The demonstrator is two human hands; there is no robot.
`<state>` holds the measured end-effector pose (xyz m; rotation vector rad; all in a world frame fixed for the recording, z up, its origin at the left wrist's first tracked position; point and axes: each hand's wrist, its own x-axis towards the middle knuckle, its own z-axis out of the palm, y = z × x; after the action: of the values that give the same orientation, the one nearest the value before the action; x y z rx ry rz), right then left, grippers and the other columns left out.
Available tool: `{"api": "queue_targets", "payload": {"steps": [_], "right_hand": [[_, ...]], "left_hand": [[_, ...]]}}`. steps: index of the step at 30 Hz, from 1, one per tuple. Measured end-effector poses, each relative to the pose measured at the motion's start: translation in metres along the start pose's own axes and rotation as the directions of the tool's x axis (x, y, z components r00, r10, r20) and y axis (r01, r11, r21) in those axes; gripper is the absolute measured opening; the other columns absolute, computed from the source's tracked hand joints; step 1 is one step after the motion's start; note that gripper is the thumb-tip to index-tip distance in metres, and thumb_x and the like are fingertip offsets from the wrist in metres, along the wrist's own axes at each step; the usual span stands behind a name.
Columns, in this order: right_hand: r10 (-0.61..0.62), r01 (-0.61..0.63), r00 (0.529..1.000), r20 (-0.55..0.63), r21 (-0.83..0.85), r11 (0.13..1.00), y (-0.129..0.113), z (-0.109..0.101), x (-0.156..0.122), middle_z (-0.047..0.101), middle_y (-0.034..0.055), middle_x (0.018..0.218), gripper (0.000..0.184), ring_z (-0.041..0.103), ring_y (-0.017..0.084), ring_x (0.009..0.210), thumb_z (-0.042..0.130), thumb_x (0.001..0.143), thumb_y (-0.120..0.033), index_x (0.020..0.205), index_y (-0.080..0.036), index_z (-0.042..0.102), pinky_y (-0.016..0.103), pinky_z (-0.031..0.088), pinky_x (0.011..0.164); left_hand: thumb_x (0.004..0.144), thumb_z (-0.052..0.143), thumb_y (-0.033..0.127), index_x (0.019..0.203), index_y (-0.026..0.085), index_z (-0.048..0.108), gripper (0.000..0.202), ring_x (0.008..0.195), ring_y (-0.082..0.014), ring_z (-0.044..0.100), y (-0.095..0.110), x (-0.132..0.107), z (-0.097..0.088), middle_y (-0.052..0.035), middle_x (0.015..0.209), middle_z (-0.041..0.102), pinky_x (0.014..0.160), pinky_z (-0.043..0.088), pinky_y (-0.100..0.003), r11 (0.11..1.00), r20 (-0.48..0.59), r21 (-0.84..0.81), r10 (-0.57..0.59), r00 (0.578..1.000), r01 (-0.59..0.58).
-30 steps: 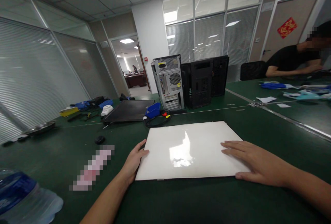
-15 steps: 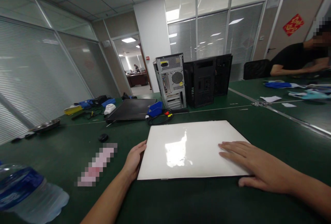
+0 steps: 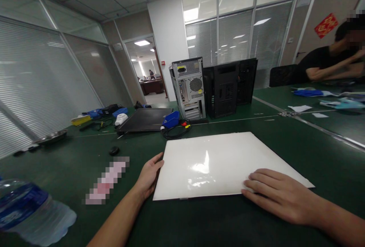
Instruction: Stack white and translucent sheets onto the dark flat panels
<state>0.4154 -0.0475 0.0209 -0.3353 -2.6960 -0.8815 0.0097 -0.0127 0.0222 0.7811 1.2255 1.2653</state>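
Note:
A glossy white panel (image 3: 216, 163) with a thin dark edge lies in front of me, and ceiling light glares on its surface. At its left edge my left hand (image 3: 149, 176) is closed on the panel, thumb on the top face and the other fingers partly hidden at the side. My right hand (image 3: 281, 193) rests with bent fingers on the panel near its front edge, towards the right corner. Its thumb is hidden, and nothing shows in its grasp.
Bottle (image 3: 31, 212) at left front; small black round object (image 3: 114, 151) and blurred-out pink strip (image 3: 107, 182) nearby. Behind the panel: dark flat board (image 3: 145, 119), blue bin (image 3: 171, 119), cables, an open computer case (image 3: 189, 91) and black case (image 3: 224, 91). A person (image 3: 327, 60) sits right.
My right hand has slid towards me from the panel's right edge to near its front edge, uncovering the right corner. The left hand stays at the left edge, and the panel has barely shifted.

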Motion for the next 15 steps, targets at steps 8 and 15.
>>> {"api": "queue_targets", "payload": {"steps": [8, 15], "right_hand": [[-0.018, 0.015, 0.998, -0.058, -0.053, 0.998, 0.001, -0.006, 0.006, 0.05, 0.0073, 0.138, 0.041, 0.053, 0.024, 0.117, 0.056, 0.086, -0.023, 0.126, -0.022, 0.058, 0.04, 0.048, 0.093], [0.061, -0.067, 0.994, -0.092, -0.058, 0.996, 0.007, -0.006, -0.002, 0.051, 0.0057, 0.137, 0.046, 0.048, 0.024, 0.122, 0.053, 0.087, -0.022, 0.133, -0.026, 0.052, 0.043, 0.047, 0.097]], "left_hand": [[0.079, 0.063, 0.01, 0.14, 0.015, 0.041, 0.065, 0.057, -0.0146, 0.065, 0.002, -0.004, 0.004, -0.0112, 0.09, 0.073, 0.054, 0.05, -0.026, 0.999, -0.009, 0.041, -0.02, 1.0, 0.021], [0.076, 0.063, 0.011, 0.142, 0.016, 0.039, 0.07, 0.057, -0.0155, 0.064, 0.004, -0.008, 0.004, -0.0095, 0.087, 0.073, 0.056, 0.049, -0.027, 0.999, 0.04, 0.024, -0.033, 0.999, 0.032]]}}
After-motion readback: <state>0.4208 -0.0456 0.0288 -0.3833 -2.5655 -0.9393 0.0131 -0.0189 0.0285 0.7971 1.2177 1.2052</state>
